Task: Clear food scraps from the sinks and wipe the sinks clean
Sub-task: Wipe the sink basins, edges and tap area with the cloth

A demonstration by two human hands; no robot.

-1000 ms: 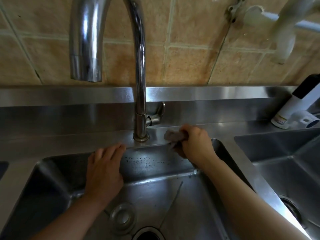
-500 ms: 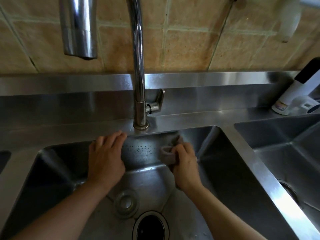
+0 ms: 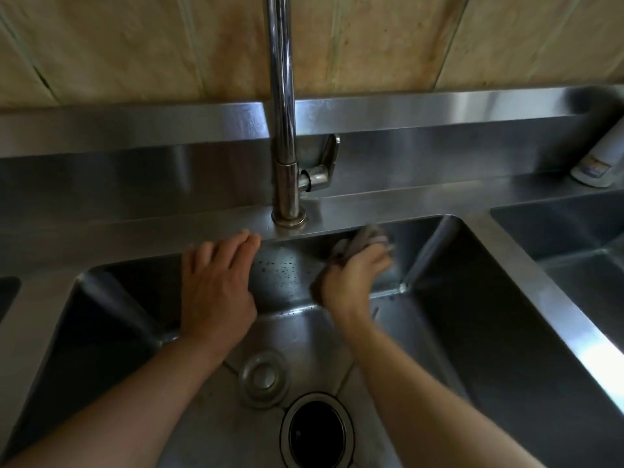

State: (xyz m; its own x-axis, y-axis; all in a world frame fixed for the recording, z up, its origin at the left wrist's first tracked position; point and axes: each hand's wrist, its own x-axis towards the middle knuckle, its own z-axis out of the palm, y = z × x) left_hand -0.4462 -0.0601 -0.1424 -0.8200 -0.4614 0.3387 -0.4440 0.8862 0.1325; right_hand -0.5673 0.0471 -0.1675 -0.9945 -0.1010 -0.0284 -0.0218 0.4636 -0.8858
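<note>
While the tiled wall point(image 3: 371, 45) fills the top of the view, a steel tabletop point(image 3: 101, 228) runs below it, with the middle sink point(image 3: 472, 315) sunk into it and a second sink point(image 3: 574, 238) at the right, parted from the first by a steel ridge. From the ledge behind the middle sink rises the faucet point(image 3: 283, 130), its lever handle point(image 3: 324, 167) pointing right. At the far right of the ledge a white bottle point(image 3: 596, 163) leans, blurred. On the sink floor lies the open drain point(image 3: 317, 430), and just beside it, up and to the left, a round metal stopper point(image 3: 264, 378). The back wall of the sink carries a patch of dark specks point(image 3: 280, 268) between the two hands. The left hand point(image 3: 219, 288) lies flat with fingers straight, its fingertips on the rim and its palm against the back wall. The right hand point(image 3: 354, 278) is curled round a grey cloth point(image 3: 364, 239) and presses it to the back wall near the rim, right of the faucet base; hand and cloth are blurred.
</note>
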